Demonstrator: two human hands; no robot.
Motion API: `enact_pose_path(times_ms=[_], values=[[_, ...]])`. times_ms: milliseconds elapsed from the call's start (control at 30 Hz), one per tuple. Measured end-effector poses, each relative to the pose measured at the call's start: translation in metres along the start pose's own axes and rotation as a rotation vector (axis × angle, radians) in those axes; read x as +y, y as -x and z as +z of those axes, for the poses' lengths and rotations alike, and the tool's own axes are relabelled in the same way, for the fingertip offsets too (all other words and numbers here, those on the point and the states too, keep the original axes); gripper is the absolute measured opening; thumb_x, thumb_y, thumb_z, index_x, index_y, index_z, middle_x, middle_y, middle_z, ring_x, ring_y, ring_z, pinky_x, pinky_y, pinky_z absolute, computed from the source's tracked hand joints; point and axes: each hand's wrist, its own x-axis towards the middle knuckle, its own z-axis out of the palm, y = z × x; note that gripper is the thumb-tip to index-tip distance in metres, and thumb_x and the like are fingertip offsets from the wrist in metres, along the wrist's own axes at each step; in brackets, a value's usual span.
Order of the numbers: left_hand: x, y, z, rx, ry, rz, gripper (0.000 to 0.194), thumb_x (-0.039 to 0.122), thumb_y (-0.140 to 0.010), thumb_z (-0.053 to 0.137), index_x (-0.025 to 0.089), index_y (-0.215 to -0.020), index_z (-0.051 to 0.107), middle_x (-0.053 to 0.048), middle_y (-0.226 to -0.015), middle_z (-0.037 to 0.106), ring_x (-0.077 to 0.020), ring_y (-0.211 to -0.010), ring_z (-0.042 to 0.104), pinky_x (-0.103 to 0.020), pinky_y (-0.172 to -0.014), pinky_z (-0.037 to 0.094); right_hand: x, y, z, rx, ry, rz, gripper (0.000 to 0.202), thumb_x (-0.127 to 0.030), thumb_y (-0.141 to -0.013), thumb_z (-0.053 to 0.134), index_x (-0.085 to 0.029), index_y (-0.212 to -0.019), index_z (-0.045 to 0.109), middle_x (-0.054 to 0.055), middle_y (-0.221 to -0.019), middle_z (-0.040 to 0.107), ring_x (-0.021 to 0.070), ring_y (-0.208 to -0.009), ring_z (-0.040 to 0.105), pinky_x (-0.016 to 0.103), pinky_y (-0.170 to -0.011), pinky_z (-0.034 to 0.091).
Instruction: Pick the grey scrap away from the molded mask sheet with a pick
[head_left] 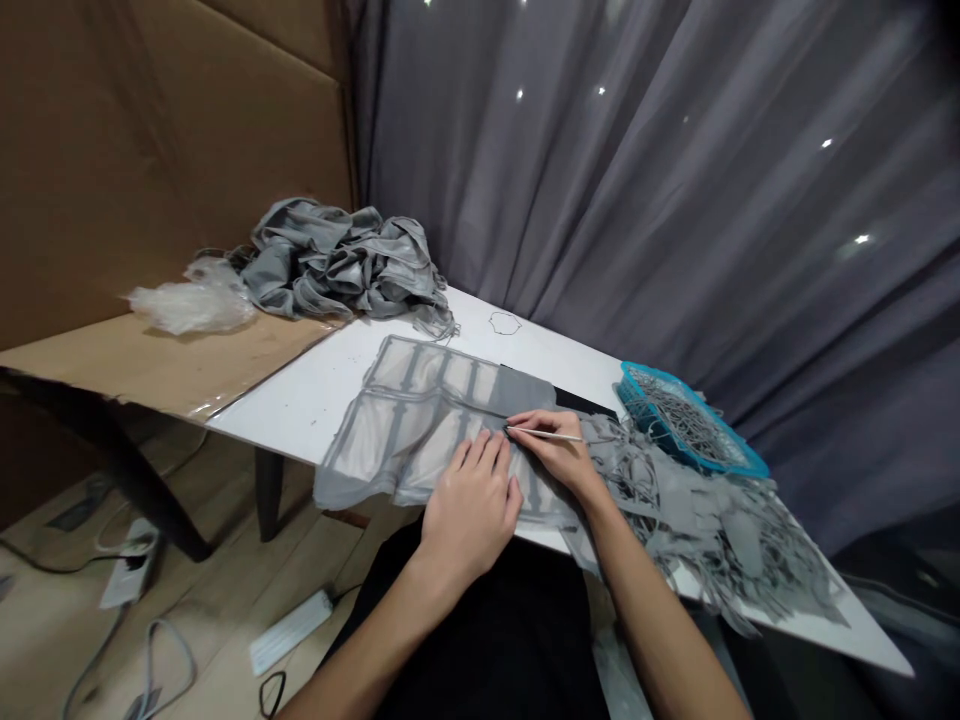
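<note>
On the smooth white tabletop (296,400), rippled gray fabric (391,440) with sheer rectangular panels overhangs the near edge; the left hand (471,500) rests there, grasping nothing, the right hand (556,455) pinches a slender stick (564,437)

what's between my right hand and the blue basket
In the head view, a tangled heap of grey fabric pieces and straps lies between the right hand and the blue basket; a black patch shows at its far edge.

The bare left hand (472,500) lies palm down, fingers stretched out. The bare right hand (559,450) is curled, pinching.
</note>
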Motion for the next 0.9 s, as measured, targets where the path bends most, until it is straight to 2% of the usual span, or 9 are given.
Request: enact_pose_path(times_ms=[400,600,700,767,900], values=[[0.0006,0.0026,-0.0009,-0.002,0.007,-0.006,0.052,0.030,-0.112,0.050,0.005,-0.155,0.065,-0.018,-0.160,0.069,-0.0345,-0.152,0.063,-0.053,-0.126,0.050,-0.0065,0.0015,-0.0042,-0.051,-0.008,0.017,0.027,-0.045,-0.088,0.090,-0.021,-0.078,0.086,0.014,-0.105,0.089,0.0288,-0.092,0.086,0.040,-0.086,0.069],[-0.0010,0.0038,-0.0014,0.005,0.011,-0.010,0.051,0.029,-0.111,0.050,0.008,-0.155,0.066,-0.017,-0.160,0.069,-0.0339,-0.152,0.063,-0.053,-0.126,0.049,-0.0047,0.0015,-0.0017,-0.051,0.042,-0.029,0.028,-0.045,-0.091,0.085,-0.022,-0.075,0.082,0.012,-0.104,0.089,0.0265,-0.087,0.085,0.037,-0.079,0.069],[-0.0017,0.0038,-0.0011,0.014,0.012,-0.003,0.050,0.028,-0.111,0.049,0.009,-0.154,0.067,-0.017,-0.159,0.070,-0.0341,-0.151,0.064,-0.054,-0.125,0.050,-0.0043,0.0029,-0.0008,-0.059,0.124,-0.085,0.031,-0.046,-0.096,0.080,-0.023,-0.076,0.081,0.012,-0.105,0.090,0.0272,-0.089,0.086,0.037,-0.081,0.069],[-0.0019,0.0035,-0.0008,0.013,0.008,-0.001,0.051,0.028,-0.111,0.048,0.008,-0.153,0.068,-0.017,-0.159,0.070,-0.0342,-0.151,0.064,-0.055,-0.125,0.051,-0.0044,0.0046,-0.0005,-0.071,0.194,-0.141,0.030,-0.044,-0.101,0.075,-0.023,-0.080,0.082,0.012,-0.107,0.090,0.0277,-0.091,0.087,0.038,-0.084,0.069],[-0.0025,0.0028,-0.0011,0.007,0.000,0.005,0.051,0.028,-0.112,0.048,0.005,-0.152,0.068,-0.018,-0.158,0.070,-0.0348,-0.150,0.065,-0.055,-0.125,0.051,-0.0056,0.0084,-0.0001,-0.150,0.417,-0.260,0.022,-0.035,-0.109,0.064,-0.025,-0.106,0.084,0.008,-0.107,0.090,0.0243,-0.095,0.087,0.032,-0.087,0.065]])
